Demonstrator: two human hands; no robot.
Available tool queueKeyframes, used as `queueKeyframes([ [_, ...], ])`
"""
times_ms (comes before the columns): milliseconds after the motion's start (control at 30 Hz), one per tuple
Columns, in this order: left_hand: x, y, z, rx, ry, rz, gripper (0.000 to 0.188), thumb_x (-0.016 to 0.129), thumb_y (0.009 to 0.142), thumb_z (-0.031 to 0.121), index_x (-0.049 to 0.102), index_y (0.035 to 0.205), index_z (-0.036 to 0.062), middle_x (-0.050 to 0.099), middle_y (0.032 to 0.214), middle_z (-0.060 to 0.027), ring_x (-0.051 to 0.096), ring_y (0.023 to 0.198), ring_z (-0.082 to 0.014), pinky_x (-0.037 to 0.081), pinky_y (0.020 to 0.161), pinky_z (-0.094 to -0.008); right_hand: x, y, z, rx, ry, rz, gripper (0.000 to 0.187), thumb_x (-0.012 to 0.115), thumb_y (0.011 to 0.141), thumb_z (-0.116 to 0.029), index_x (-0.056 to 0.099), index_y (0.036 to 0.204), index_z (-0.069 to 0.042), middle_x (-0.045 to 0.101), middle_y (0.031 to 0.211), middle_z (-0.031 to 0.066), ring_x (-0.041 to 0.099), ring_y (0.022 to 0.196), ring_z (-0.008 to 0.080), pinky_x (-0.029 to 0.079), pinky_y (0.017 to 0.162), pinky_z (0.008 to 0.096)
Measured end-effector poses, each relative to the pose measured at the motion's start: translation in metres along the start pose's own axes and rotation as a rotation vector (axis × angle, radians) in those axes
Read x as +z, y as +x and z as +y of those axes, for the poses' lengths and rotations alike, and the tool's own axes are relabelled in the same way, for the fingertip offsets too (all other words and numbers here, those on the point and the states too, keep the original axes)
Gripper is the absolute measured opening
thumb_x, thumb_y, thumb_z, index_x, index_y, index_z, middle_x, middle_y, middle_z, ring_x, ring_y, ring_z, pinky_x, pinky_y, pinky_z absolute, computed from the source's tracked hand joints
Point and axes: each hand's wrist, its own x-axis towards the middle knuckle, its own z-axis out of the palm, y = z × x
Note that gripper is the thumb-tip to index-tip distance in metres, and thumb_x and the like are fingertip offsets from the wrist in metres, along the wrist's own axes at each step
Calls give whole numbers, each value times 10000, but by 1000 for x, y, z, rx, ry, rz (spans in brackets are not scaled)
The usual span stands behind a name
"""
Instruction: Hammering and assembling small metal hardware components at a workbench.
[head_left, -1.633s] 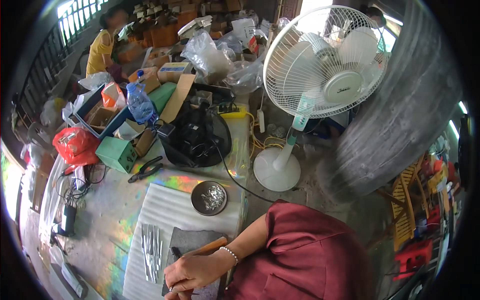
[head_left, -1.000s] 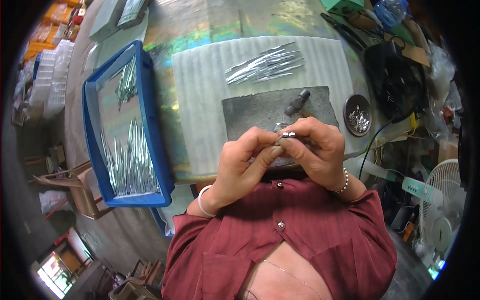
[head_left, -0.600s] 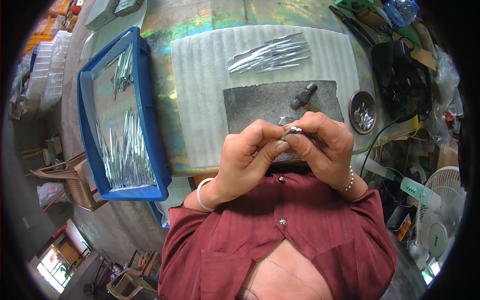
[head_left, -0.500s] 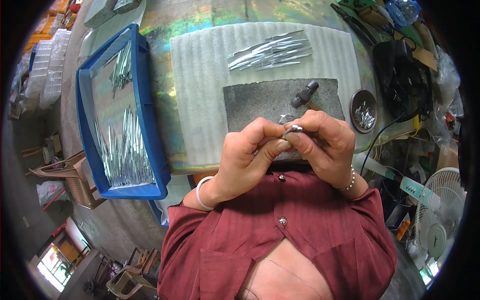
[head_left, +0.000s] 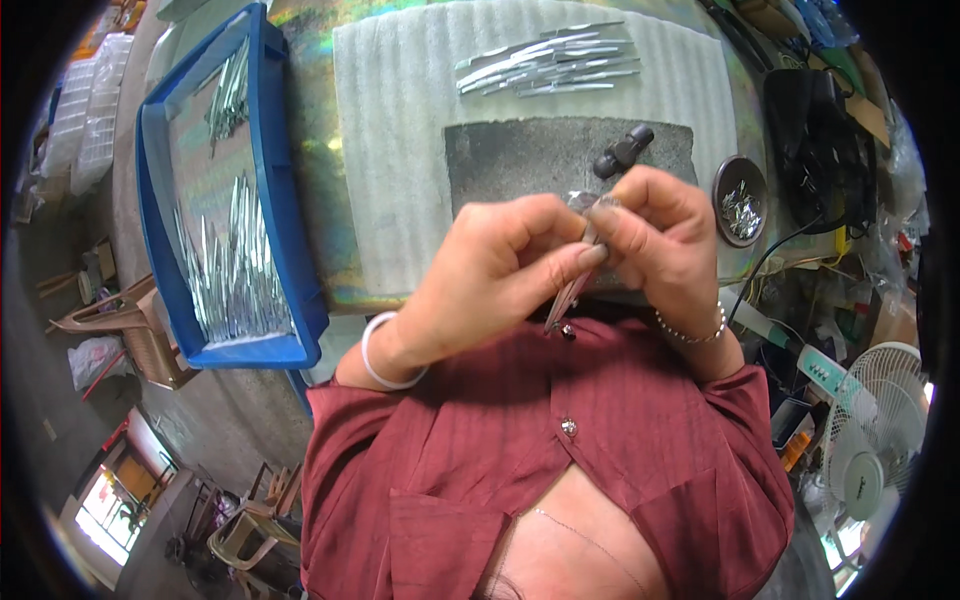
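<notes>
My left hand (head_left: pixel 510 262) and my right hand (head_left: pixel 655 235) meet over the near edge of the dark slab (head_left: pixel 490 150). Both are closed, thumbs against fingers, on thin metal strips (head_left: pixel 568 298). One end of the strips slants down toward my shirt; the other, between the fingertips, is partly hidden. A shiny piece of metal (head_left: pixel 580 199) shows just beyond my fingers. Behind my right hand lies a hammer (head_left: pixel 625 150), its head on the slab and its handle mostly covered. A pile of silvery strips (head_left: pixel 550 62) rests farther back on the white foam sheet (head_left: pixel 390 130).
On the left, a blue tray (head_left: pixel 282 180) holds two bunches of metal strips. A round bowl (head_left: pixel 722 205) with small shiny pieces stands to the right of the slab. Beyond it are a black machine (head_left: pixel 805 140) and a cable. A white fan (head_left: pixel 875 430) stands at lower right.
My hands have turned the strips, so their length now points down toward my shirt. My left thumb has stretched out along them. The whole table sits higher in the view.
</notes>
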Motion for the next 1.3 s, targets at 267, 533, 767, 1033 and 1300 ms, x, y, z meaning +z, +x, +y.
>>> queueKeyframes([
  [267, -6, 14, 9, -241, -257, -77, 205, 664, 861, 161, 562, 937, 0, 619, 696, -14, 578, 556, -45, 457, 473, -167, -9, 20, 4, 199, 238, -9, 167, 638, 864, -159, 579, 752, -50, 540, 589, -5, 388, 405, 17, 280, 358, 160],
  [533, -6, 22, 15, -311, -207, -117, 225, 669, 858, 193, 556, 914, 7, 616, 673, -19, 593, 518, -60, 463, 431, -169, -11, 19, 7, 197, 212, 24, 161, 639, 858, -157, 570, 744, -65, 527, 584, -16, 379, 403, 13, 280, 349, 162],
  [767, -6, 26, 17, -320, -270, -168, 236, 633, 885, 226, 553, 893, 5, 612, 675, -44, 618, 521, -97, 497, 435, -192, -14, 18, 7, 203, 271, 18, 140, 639, 856, -160, 585, 766, -67, 524, 587, -30, 362, 398, 9, 267, 347, 159],
  [1033, -1, 25, 15, -359, -453, -238, 240, 598, 908, 240, 539, 861, 12, 615, 672, -64, 632, 526, -121, 513, 433, -203, -13, 6, 7, 182, 305, 17, 139, 619, 870, -156, 581, 775, -63, 514, 605, -32, 360, 406, 4, 264, 349, 156],
  [1300, 4, 27, 22, -392, -398, -318, 255, 552, 933, 197, 506, 884, -49, 624, 692, -140, 657, 558, -203, 557, 481, -264, -14, -9, 9, 149, 319, 63, 152, 600, 889, -167, 577, 788, -57, 512, 608, -25, 378, 408, 4, 283, 348, 150],
])
